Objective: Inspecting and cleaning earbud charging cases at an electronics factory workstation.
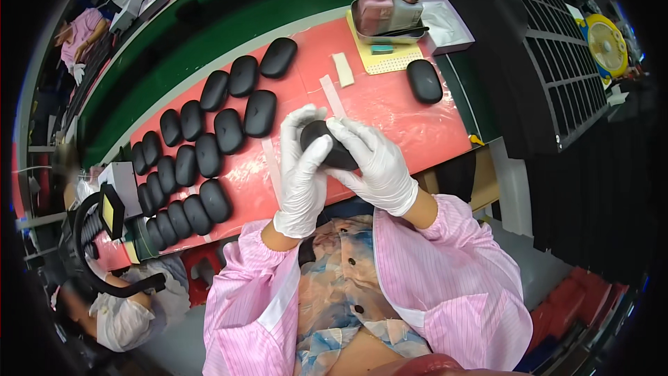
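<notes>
A smooth black rounded case [339, 157] is held between my two hands over the front part of the red mat. My left hand [300, 177], in a white glove, grips its left side, the thumb pressed on its face. From the right, my right hand [374, 160], gloved too, closes round its top and lower edge. The fingers cover much of the case. Left of my hands lie several similar black cases [260, 114] in three slanting rows. One more black case [424, 81] lies alone at the far right of the mat.
Beyond my hands lie a pale strip [342, 69] and a yellow pad [390, 63]. A metal tray there carries two pump bottles [376, 10], beside an open box [445, 24] with white wipes. A dark rack [543, 49] stands right, a lamp [111, 210] left. Other people work at left.
</notes>
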`<state>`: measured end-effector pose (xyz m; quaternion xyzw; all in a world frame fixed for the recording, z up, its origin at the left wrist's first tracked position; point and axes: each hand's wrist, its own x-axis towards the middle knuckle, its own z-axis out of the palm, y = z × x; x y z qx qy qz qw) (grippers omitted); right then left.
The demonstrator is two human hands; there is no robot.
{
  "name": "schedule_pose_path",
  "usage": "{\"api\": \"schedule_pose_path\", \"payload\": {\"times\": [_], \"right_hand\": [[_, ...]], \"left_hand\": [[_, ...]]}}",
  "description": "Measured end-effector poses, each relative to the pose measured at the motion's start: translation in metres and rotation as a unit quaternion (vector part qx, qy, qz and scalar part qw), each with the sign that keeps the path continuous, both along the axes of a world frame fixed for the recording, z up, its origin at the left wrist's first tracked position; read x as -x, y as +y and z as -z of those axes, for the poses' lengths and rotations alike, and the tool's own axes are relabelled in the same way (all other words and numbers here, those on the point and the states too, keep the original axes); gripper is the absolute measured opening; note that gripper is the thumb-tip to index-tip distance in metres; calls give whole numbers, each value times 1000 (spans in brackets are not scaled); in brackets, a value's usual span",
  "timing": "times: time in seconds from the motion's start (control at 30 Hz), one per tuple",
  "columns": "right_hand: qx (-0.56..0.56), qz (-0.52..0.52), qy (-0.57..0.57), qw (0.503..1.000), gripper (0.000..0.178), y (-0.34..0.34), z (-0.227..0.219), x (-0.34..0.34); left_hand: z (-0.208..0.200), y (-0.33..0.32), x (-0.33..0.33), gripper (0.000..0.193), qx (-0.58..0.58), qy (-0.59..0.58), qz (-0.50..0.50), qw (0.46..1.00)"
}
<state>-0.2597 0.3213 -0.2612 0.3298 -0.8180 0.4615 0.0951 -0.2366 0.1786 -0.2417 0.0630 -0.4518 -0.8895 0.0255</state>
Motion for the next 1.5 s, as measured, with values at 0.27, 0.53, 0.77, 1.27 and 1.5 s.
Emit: {"api": "schedule_pose_path", "payload": {"times": [0.27, 0.53, 0.77, 1.27, 1.5], "right_hand": [[11, 94, 142, 985, 84, 0, -9, -5], [32, 74, 171, 982, 80, -15, -7, -12], [17, 98, 170, 980, 78, -20, -17, -22], [318, 222, -228, 893, 41, 99, 19, 58], [13, 287, -123, 950, 36, 105, 43, 72]], "left_hand": [[-5, -1, 1, 85, 97, 104, 57, 988], [-18, -15, -8, 66, 118, 105, 15, 987], [-10, -29, 1, 67, 159, 100, -5, 982], [44, -47, -20, 59, 202, 21, 16, 979], [77, -56, -28, 47, 224, 42, -20, 974]]}}
